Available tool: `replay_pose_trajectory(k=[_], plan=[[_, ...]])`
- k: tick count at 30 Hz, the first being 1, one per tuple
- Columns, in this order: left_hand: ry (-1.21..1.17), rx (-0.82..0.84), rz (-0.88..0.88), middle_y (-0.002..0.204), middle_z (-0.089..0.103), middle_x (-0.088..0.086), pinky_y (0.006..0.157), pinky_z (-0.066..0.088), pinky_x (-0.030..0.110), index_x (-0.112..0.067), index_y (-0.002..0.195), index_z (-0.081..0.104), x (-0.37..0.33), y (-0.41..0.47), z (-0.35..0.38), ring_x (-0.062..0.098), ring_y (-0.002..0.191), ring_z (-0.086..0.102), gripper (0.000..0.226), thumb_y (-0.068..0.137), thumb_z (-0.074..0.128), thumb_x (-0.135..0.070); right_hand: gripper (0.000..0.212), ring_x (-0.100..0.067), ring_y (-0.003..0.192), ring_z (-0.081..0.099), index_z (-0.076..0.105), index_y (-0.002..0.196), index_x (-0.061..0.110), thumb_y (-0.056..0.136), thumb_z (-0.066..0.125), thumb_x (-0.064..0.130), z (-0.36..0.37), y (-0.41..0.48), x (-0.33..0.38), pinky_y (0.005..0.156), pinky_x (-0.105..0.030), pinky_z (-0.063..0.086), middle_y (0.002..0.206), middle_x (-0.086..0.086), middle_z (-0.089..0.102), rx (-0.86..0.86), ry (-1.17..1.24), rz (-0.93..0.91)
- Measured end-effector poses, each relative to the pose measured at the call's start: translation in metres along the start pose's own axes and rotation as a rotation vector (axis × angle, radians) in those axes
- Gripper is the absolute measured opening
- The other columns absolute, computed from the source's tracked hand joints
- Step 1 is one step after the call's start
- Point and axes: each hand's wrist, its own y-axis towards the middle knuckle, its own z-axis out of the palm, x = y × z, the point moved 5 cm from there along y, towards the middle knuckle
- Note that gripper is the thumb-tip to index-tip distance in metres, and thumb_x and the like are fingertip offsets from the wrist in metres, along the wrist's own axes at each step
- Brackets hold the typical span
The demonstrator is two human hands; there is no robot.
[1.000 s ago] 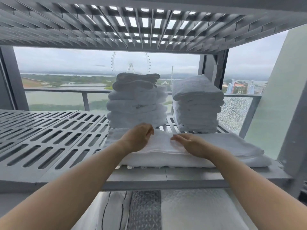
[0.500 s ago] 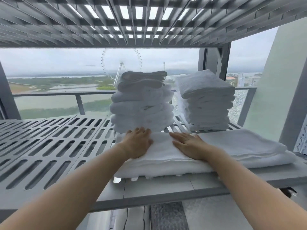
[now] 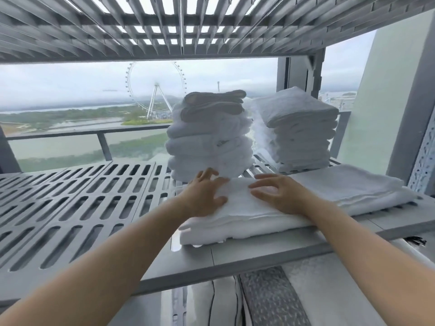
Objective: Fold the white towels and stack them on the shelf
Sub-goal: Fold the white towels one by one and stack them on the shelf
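Note:
A long folded white towel [image 3: 324, 196] lies across the front right of the grey slotted shelf [image 3: 70, 208]. My left hand [image 3: 204, 196] and my right hand [image 3: 280, 196] both rest on its left end with fingers spread, palms down. Behind them stand two stacks of folded white towels, a rounded stack [image 3: 209, 137] in the middle and a squarer stack [image 3: 299, 128] to its right.
An upper slotted shelf [image 3: 188, 24] hangs close overhead. A grey upright post [image 3: 299, 76] stands behind the right stack, and a pale wall [image 3: 388, 102] is at the right. The shelf's left half holds nothing. Cloth lies below the shelf [image 3: 329, 297].
The view has shifted closer and a little left. Both hands have gone from a looser hold on the towel's top fold to lying flat with spread fingers, slightly farther forward on the towel.

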Motion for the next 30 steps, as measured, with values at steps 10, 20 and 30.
replay_pose_trajectory(k=[10, 20, 30], plan=[[-0.155, 0.023, 0.149, 0.122, 0.061, -0.011, 0.098, 0.033, 0.013, -0.024, 0.115, 0.065, -0.021, -0.066, -0.017, 0.002, 0.112, 0.052, 0.036, 0.085, 0.061, -0.043, 0.044, 0.016, 0.110, 0.048, 0.068, 0.093, 0.050, 0.052, 0.073, 0.067, 0.015, -0.029, 0.041, 0.090, -0.002, 0.030, 0.119, 0.029, 0.054, 0.190, 0.114, -0.169], [-0.026, -0.215, -0.043, 0.099, 0.072, -0.010, 0.078, 0.039, 0.010, -0.025, 0.096, 0.073, -0.032, -0.085, -0.026, 0.005, 0.089, 0.063, 0.016, 0.083, 0.066, -0.030, 0.007, 0.000, 0.091, 0.063, 0.072, 0.076, 0.031, 0.073, 0.077, 0.034, 0.008, -0.032, 0.040, 0.089, -0.021, 0.046, 0.092, 0.014, 0.071, -0.058, 0.176, -0.168], [0.042, -0.195, -0.289, 0.075, 0.060, -0.014, 0.067, 0.036, 0.015, -0.027, 0.079, 0.064, -0.049, -0.096, -0.027, 0.002, 0.069, 0.053, 0.007, 0.078, 0.071, -0.023, 0.023, -0.017, 0.100, 0.063, 0.072, 0.095, 0.020, 0.075, 0.076, 0.029, -0.005, -0.051, 0.029, 0.091, -0.032, 0.048, 0.103, 0.001, 0.071, -0.020, 0.061, -0.293]])
